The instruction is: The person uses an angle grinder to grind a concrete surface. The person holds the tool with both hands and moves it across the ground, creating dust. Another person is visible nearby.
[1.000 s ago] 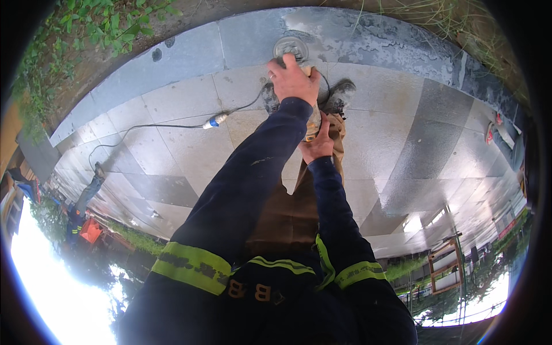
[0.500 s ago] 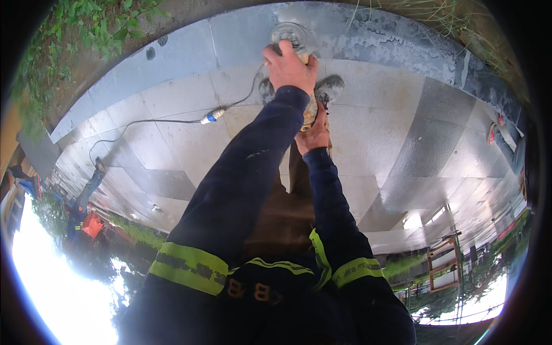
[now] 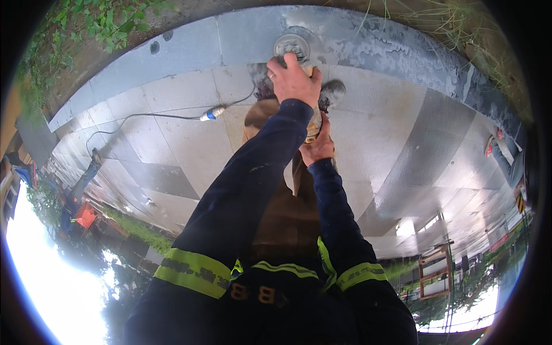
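An angle grinder (image 3: 314, 127) with a dusty, yellowish body is held out in front of me in both hands. Its round disc end (image 3: 291, 46) is over the grey stone kerb (image 3: 247, 39); whether it touches the stone I cannot tell. My left hand (image 3: 294, 82) is closed over the front of the tool, just behind the disc. Nearer to me, my right hand (image 3: 318, 144) grips the rear of the body. Parts of the grinder are hidden under my fingers and left sleeve.
A dark cable (image 3: 167, 115) with a blue and white connector (image 3: 213, 113) crosses the pale paving (image 3: 368, 115) at left. Dark shoes (image 3: 332, 87) show beside the tool. Another person's leg (image 3: 86, 172) stands far left, another (image 3: 506, 167) far right. Plants (image 3: 98, 26) grow beyond the kerb.
The disc end has shifted slightly nearer to me on the kerb, both hands moving with the grinder. My brown trouser leg now shows to the left of my forearm.
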{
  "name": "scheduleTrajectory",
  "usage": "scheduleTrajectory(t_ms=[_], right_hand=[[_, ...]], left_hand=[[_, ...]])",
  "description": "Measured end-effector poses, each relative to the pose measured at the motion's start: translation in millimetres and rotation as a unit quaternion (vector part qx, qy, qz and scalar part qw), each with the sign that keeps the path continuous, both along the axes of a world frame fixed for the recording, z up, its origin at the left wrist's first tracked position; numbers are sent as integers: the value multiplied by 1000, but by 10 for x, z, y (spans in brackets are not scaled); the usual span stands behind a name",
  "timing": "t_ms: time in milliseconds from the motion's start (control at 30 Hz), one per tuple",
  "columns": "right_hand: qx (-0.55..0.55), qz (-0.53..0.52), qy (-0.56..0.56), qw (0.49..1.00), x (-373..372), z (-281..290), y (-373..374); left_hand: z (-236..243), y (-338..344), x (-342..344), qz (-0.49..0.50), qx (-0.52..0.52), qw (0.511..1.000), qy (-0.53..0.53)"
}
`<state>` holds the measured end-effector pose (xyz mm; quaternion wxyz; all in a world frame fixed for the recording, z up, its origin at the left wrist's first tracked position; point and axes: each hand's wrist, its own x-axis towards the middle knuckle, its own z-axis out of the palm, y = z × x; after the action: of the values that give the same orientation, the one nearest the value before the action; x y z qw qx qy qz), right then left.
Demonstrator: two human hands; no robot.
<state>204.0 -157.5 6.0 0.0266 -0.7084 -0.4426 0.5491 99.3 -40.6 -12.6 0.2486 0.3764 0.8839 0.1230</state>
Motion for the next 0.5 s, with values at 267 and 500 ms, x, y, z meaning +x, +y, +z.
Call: scheduleTrajectory(t_ms=[267, 500], right_hand=[[58, -5, -8, 998, -174, -86, -52], [83, -48, -6, 995, -165, -99, 2]], left_hand=[[-13, 18, -101, -36, 47, 998, 29], [-60, 113, -77, -58, 43, 997, -13]])
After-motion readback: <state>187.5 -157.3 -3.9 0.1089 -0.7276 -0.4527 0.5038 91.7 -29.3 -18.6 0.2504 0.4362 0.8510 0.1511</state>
